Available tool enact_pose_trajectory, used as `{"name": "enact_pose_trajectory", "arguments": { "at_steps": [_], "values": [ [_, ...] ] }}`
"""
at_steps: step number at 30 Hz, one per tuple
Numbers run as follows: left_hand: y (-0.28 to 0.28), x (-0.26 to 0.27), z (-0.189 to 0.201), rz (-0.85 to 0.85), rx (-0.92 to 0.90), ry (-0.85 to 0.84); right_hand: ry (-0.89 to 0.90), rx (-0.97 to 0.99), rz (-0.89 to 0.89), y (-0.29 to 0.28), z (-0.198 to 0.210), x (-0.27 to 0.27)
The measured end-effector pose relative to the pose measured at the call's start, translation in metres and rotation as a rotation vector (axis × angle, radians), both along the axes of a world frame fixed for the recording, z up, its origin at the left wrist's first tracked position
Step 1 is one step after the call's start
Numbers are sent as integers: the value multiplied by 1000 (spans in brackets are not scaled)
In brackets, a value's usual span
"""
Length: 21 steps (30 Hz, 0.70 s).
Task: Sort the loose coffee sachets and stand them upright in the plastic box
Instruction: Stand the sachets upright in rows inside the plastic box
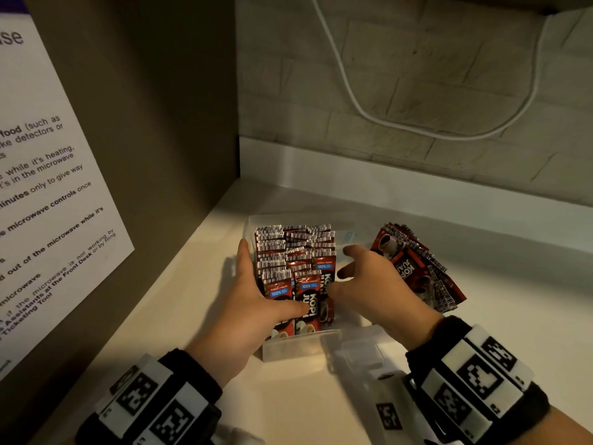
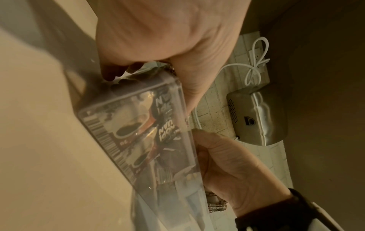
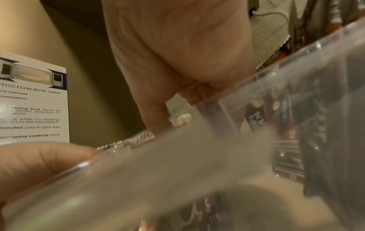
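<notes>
A clear plastic box (image 1: 298, 348) stands on the pale counter, with red coffee sachets (image 1: 288, 252) upright in rows filling its left part. My left hand (image 1: 253, 293) grips the box's left front corner: fingers along the outside of the left wall, thumb across the front sachets. My right hand (image 1: 369, 284) reaches into the box's emptier right part, fingers spread, thumb touching the front sachets. A loose pile of sachets (image 1: 417, 268) lies right of the box. The left wrist view shows the box (image 2: 138, 125) from below between my left hand (image 2: 158, 39) and right hand (image 2: 227, 164). The blurred box wall (image 3: 177, 171) crosses the right wrist view under my right hand (image 3: 177, 46).
A brown side panel with a microwave notice (image 1: 48, 187) closes the left. A white cable (image 1: 417, 123) hangs on the tiled back wall. A translucent plastic piece (image 1: 359, 351) lies just in front of the box. A steel appliance (image 2: 256, 117) shows in the left wrist view.
</notes>
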<state>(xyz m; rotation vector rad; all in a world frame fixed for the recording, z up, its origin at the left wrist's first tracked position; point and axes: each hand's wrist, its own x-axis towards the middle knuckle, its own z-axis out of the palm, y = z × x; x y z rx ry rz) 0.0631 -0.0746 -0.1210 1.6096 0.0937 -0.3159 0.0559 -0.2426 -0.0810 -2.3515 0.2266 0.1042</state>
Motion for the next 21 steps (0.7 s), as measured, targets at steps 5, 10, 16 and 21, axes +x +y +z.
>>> {"name": "enact_pose_trajectory", "arguments": {
  "at_steps": [5,10,16,21],
  "values": [
    [2,-3,2,-42,-43,19,22,-74,-8,4,-4,2],
    [3,-6,6,-53,-111,73,18,-67,51,10,-11,3],
    [3,-5,9,-86,-83,97,9,-79,59,9,-8,1],
    [8,-6,16,-104,-45,114,25,-100,9,7,5,-4]
  ]
}}
